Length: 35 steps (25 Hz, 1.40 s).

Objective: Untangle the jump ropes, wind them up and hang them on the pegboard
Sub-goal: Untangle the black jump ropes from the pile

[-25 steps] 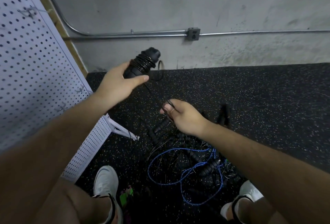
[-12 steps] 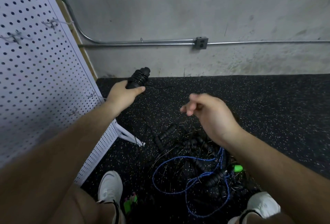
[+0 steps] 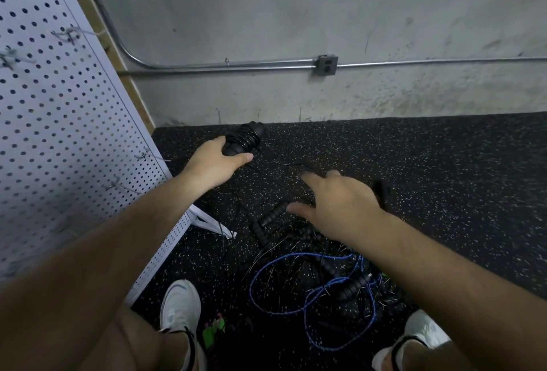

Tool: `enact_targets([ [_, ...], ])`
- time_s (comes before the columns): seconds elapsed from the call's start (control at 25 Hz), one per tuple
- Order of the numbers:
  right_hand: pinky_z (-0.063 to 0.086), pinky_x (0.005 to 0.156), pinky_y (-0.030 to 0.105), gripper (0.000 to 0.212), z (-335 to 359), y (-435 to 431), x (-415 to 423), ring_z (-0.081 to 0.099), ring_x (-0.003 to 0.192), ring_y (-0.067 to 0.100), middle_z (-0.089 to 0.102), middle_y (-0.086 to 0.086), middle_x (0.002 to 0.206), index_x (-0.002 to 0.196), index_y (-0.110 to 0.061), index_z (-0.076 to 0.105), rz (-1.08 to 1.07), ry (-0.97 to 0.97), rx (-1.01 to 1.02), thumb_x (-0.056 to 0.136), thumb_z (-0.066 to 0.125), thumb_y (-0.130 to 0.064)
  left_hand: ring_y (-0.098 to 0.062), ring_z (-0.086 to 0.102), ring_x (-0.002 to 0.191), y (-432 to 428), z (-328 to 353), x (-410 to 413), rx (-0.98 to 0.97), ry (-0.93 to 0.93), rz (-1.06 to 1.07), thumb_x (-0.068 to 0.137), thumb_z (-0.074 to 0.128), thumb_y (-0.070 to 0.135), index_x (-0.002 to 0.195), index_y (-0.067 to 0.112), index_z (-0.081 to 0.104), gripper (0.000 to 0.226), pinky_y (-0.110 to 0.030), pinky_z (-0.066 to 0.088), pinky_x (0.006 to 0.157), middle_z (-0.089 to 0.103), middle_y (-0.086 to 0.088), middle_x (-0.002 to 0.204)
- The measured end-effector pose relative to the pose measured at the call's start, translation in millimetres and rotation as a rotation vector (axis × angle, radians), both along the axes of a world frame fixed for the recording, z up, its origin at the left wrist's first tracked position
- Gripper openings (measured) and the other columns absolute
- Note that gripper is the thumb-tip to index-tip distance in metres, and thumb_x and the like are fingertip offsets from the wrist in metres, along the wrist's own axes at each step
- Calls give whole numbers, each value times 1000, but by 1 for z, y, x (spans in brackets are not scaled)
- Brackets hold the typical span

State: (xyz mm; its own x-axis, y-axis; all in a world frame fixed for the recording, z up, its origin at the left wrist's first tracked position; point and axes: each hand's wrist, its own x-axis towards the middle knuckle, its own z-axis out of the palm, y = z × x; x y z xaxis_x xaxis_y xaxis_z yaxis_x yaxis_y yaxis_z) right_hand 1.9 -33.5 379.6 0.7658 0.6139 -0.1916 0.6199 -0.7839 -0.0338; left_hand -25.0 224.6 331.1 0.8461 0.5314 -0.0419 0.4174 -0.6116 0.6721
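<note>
1. Fingers [image 3: 217, 143] of the left hand [image 3: 213, 166] curl round a wound black rope bundle [image 3: 245, 137], held beside the pegboard [image 3: 59, 134].
2. Right hand [image 3: 340, 202] hovers empty, fingers spread, above the tangled ropes [image 3: 310, 276] on the floor [image 3: 444, 178].

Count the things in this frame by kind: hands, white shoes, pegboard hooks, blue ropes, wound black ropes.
Hands: 2 (left hand grips the wound black rope; right hand open, holding nothing)
White shoes: 2
Pegboard hooks: 4
Blue rope: 1
Wound black rope: 1
Total: 10
</note>
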Motion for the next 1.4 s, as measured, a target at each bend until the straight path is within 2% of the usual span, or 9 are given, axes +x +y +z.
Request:
enact_targets([
  [0.08,52,74,35,43,-2,0,-3,61,100,24,60,5,118,125,-22,56,96,-5,-31,105,35,-54,-15,63,101,0,0,1,-8,-11,5,85,73,56,125,23,63,53,-32,45,82,67,6,111],
  [0.2,52,83,33,31,-2,0,-13,53,107,17,56,-4,120,136,-30,51,286,0,-12,111,33,-28,-14,63,99,3,-1,3,-19,-9,14,84,72,58,125,22,64,54,-31,46,82,68,6,110],
  [0.36,42,86,37,39,-9,3,-22,43,111,20,62,-5,100,107,-24,54,279,-12,146,109,23,-46,-16,63,99,8,-4,3,14,3,26,84,70,61,122,21,62,56,-33,47,81,67,5,108],
  [0.56,40,59,35,53,-7,6,-28,47,61,16,48,-5,68,81,-23,42,258,15,187,100,11,-62,-17,61,100,7,-8,3,112,21,-14,84,69,63,126,21,56,60,-34,47,80,64,3,111],
  [0.76,37,46,32,43,-9,11,-28,43,51,17,48,-3,66,148,-13,29,290,-172,196,111,24,-34,-26,57,103,10,-14,2,334,50,-109,85,63,67,120,18,52,61,-41,51,87,58,-8,109],
  [0.96,52,62,24,31,-4,5,-23,61,80,14,61,-1,98,113,-12,62,126,280,358,93,43,3,-29,55,108,10,-19,0,530,118,-145,88,59,67,140,14,44,75,-47,52,90,58,-12,115],
  [1.08,38,51,10,27,3,-2,-24,54,74,3,61,-9,97,113,-18,63,95,394,436,103,41,-8,-23,59,99,14,-21,-5,430,159,-179,87,63,64,124,19,53,59,-40,52,81,59,-4,104],
  [1.28,50,86,36,27,-26,-4,2,58,106,24,57,8,119,119,-7,57,50,201,248,104,45,-26,-14,59,89,-12,-11,-5,376,97,-309,87,63,65,115,26,56,48,-34,50,74,59,4,97],
  [1.4,33,113,38,58,-38,-5,29,35,142,31,37,12,152,148,-7,35,-14,289,247,103,50,-39,-12,64,84,-34,10,-8,203,38,-425,87,63,64,112,31,61,42,-39,56,75,66,7,96],
])
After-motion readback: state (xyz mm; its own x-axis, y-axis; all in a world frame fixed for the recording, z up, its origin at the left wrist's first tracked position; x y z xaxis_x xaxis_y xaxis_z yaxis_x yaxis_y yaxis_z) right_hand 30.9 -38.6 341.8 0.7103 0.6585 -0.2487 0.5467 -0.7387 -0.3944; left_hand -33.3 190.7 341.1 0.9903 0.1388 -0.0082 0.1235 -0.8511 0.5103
